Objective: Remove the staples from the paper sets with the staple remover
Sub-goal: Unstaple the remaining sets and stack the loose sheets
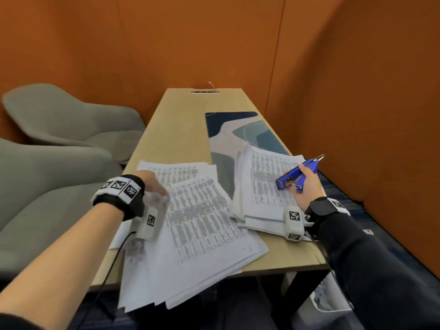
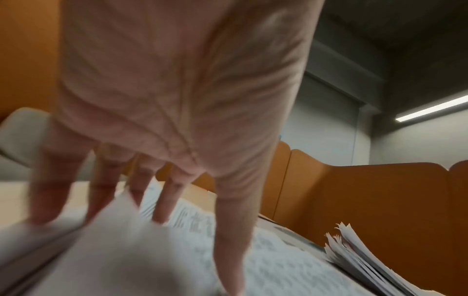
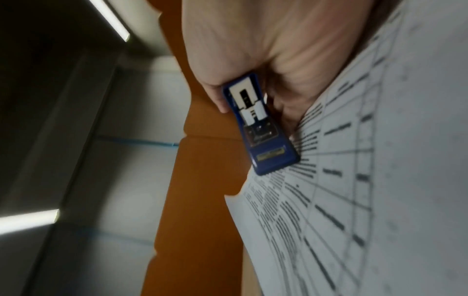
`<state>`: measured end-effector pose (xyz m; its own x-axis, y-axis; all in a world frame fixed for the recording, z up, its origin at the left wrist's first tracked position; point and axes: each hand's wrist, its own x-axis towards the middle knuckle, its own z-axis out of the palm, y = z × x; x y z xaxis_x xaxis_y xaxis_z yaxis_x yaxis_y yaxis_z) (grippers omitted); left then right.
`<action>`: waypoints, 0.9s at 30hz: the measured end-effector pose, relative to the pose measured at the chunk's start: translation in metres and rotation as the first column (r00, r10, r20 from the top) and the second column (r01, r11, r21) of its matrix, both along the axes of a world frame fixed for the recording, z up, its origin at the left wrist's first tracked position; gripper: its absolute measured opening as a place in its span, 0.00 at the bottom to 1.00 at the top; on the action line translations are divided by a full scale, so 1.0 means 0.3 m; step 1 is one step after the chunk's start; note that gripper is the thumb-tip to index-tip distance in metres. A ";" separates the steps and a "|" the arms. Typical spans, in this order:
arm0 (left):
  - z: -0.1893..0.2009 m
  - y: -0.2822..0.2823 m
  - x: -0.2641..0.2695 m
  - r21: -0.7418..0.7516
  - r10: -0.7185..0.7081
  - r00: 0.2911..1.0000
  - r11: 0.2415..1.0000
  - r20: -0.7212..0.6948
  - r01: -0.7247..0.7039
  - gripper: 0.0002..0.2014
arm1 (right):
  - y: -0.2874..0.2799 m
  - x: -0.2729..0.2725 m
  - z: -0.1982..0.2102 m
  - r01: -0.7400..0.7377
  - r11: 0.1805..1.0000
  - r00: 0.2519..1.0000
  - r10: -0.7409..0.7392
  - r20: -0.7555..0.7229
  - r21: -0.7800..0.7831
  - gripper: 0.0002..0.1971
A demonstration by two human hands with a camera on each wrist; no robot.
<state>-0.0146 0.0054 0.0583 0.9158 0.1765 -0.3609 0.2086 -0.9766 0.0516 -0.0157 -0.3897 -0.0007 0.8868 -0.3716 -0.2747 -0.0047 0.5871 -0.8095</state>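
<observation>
Nearest, a loose pile of printed sheets hangs over the near edge of the table, its lowest corners well past the rim. The left hand rests on the pile's far left part with fingers spread and straight, the tips pressing paper; one sheet edge looks lifted between them, though blur makes that uncertain. To the right, a second stack lies partly on a blue patterned mat. The right hand hovers over it, fingers curled round the blue remover, its metal tip pointing far and right, clear of the paper.

The step in hand seems to be picking out the next stapled set. No staple can be made out. It would go best if the left hand pins the set flat beside its stapled corner while the remover comes in low.

The overhanging pile could slide off if pushed nearward. Open tabletop lies far and left; an orange wall stands close on the right, grey chairs on the left.
</observation>
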 end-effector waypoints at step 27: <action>-0.117 0.237 -0.170 -0.914 0.317 0.906 0.200 -0.280 -0.352 0.23 | 0.773 -0.136 0.185 -0.412 -0.586 0.369 0.593 -0.716 -0.698 0.28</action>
<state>-0.0655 0.0765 0.0233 0.8521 -0.0090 -0.5233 0.5210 -0.0809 0.8497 -0.0564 -0.1579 0.0548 0.7089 0.5922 -0.3832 0.4313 -0.7938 -0.4289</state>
